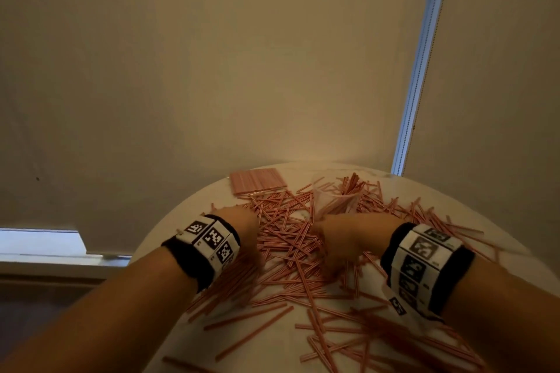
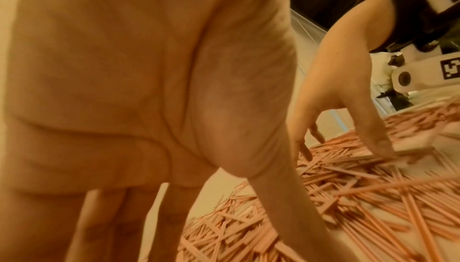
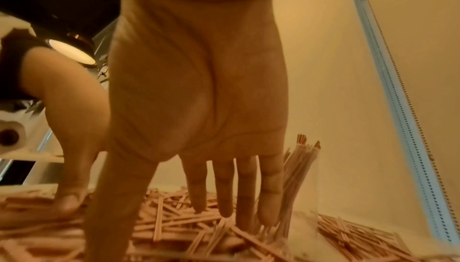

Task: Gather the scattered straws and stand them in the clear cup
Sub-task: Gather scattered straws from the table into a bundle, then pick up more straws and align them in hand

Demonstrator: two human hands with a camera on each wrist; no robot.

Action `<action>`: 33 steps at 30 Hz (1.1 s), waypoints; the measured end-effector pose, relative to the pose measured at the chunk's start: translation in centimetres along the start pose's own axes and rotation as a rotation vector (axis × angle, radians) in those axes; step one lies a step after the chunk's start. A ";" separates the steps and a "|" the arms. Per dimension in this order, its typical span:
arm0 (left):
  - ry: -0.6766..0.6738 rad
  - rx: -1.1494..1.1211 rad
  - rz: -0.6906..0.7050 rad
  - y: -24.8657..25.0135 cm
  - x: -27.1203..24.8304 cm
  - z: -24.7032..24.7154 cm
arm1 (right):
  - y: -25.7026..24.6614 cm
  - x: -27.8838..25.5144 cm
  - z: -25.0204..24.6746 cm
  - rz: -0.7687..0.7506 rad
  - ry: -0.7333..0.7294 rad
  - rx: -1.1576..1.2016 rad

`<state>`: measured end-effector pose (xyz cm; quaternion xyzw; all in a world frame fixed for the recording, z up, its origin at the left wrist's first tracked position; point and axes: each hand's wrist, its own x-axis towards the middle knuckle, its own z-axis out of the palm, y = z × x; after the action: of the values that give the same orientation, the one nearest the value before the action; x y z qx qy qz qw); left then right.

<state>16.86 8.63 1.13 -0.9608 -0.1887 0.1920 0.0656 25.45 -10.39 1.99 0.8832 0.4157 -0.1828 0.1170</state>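
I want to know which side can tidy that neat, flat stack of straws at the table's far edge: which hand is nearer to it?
Left. The left hand lies just in front of the flat stack; the right hand is farther off, to its right.

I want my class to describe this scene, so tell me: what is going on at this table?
A person leans over a round white table strewn with pink straws. The left hand and right hand reach down into the pile with fingers extended, neither holding any yet. At the far side a clear cup already holds a standing bundle, and a flat pack of straws lies beyond the pile.
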 end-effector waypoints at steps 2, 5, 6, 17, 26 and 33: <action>-0.043 0.035 -0.028 -0.3 -0.7 0.7 | -0.5 0.4 1.1 -0.004 -0.016 -0.018; -0.029 -0.018 -0.014 -0.3 -1.4 1.6 | -1.0 0.7 2.2 0.015 0.038 -0.097; -0.006 -0.051 0.009 -0.3 -1.5 1.8 | -1.1 0.7 2.4 0.022 0.057 -0.112; 0.029 -0.105 0.101 0.2 -2.4 1.8 | -1.1 -1.3 3.3 -0.095 0.190 -0.199; 0.014 -0.203 0.052 -0.3 -2.1 2.2 | -1.0 -3.0 2.9 -0.139 0.216 -0.153; 0.002 -0.205 0.066 0.2 -2.4 1.4 | 0.0 -3.4 2.8 -0.115 0.254 0.035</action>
<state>14.35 7.57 0.65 -0.9683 -0.1758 0.1729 -0.0394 22.83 -13.74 0.85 0.8758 0.4740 -0.0833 0.0372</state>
